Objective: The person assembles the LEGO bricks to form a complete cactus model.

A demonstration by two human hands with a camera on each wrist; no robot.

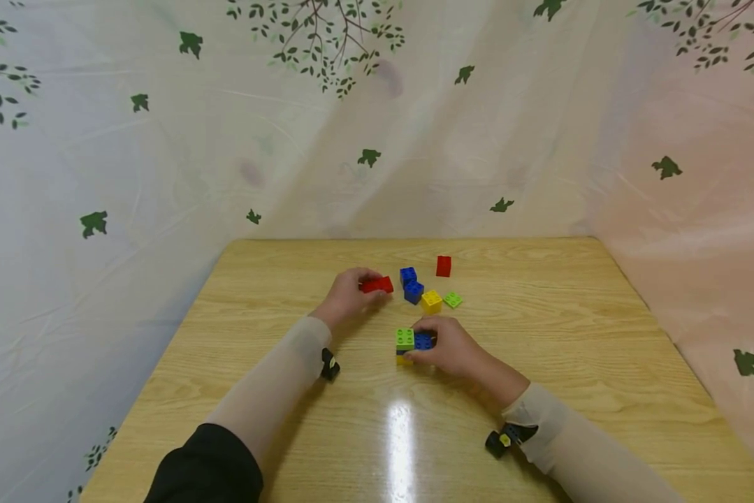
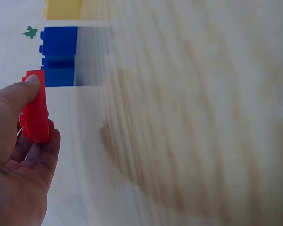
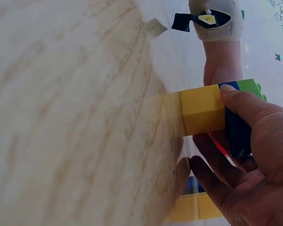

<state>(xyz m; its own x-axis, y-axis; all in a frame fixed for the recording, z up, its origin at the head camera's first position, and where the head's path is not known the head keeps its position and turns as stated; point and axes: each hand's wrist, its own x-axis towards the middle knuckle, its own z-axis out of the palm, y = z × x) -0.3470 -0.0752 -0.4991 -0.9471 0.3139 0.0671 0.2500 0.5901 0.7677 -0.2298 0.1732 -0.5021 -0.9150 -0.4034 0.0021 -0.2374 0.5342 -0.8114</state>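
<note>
In the head view my left hand (image 1: 346, 297) pinches a long red toy brick (image 1: 378, 285) between thumb and fingers. Its studs face the palm side in the left wrist view, where the brick (image 2: 36, 113) stands on edge. My right hand (image 1: 457, 347) grips a small stack of bricks: a yellow brick (image 3: 203, 110) at the bottom, a thinner blue brick (image 3: 238, 132) across it, and a lime green brick (image 1: 404, 338) on one end of the blue. The blue brick's other end lies between the right thumb and fingers. The stack sits nearer to me than the red brick.
Beyond the hands lie two blue bricks (image 1: 413, 292), a yellow brick (image 1: 432, 302) and a flat lime green brick (image 1: 453, 300). Farther back stands another red brick (image 1: 444, 266). The wooden table (image 1: 540, 293) ends at a leaf-patterned cloth (image 1: 427, 181).
</note>
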